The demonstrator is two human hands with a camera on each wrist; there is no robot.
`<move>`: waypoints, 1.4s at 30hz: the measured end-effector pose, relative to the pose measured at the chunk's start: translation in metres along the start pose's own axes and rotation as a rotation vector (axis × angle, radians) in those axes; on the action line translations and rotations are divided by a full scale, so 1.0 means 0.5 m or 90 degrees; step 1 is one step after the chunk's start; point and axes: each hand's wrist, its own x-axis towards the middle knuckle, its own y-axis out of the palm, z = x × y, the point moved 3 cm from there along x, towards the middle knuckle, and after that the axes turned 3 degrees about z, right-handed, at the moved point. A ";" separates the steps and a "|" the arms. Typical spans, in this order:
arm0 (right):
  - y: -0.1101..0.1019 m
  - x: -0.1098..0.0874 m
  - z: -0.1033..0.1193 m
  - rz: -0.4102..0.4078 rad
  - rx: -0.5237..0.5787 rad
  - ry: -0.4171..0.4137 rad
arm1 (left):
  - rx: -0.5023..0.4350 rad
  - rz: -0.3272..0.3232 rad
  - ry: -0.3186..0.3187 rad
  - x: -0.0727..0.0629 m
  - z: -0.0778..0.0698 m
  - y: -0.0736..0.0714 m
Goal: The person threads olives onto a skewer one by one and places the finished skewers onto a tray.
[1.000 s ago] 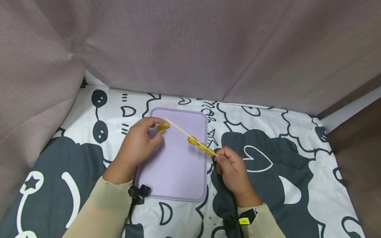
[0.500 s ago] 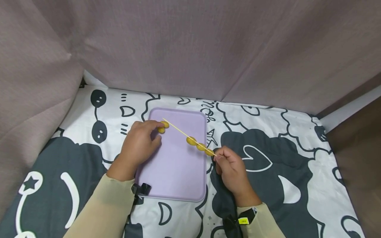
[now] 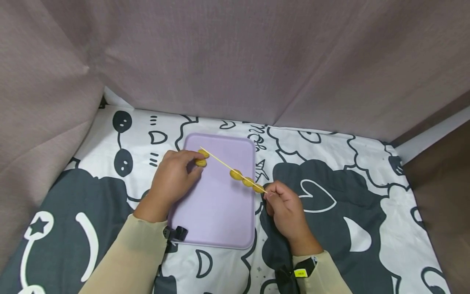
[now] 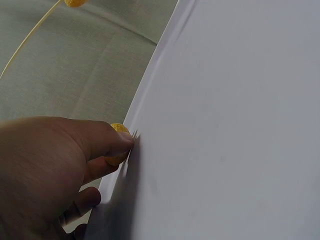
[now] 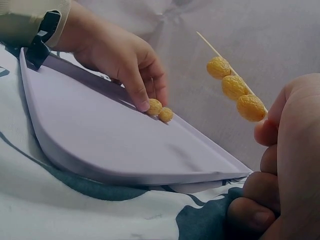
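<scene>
"What does the right hand (image 3: 286,210) hold?"

"It holds a thin skewer (image 3: 216,157) by its lower end, in a narrow pinch, with the other fingers curled under. Three yellow balls (image 5: 233,88) stand in a row along this skewer, close together and just beside the fingers. The upper part of the skewer is bare."

"And where is the skewer exactly?"

"It is raised in the air, tilted. From the head, its tip seems to be beside the left hand (image 3: 172,175), but the right wrist view shows them well apart."

"How is the grip of the left hand?"

"Also narrow. The thumb and a finger pinch one loose ball (image 5: 154,106), and a second loose ball (image 5: 166,114) is just beside it. Both are at the far left part of the tray (image 3: 216,216). Whether the pinched one touches the tray, I cannot tell."

"What is around?"

"The tray is pale purple and lies on a sheet (image 3: 220,265) with black and white drawings. Behind it hangs a grey-brown curtain (image 3: 235,61). The person wears beige sleeves (image 3: 126,253)."
</scene>
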 end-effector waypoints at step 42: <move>0.001 -0.004 0.001 0.003 -0.010 0.000 | -0.995 -0.052 -0.040 -0.002 -0.019 -0.022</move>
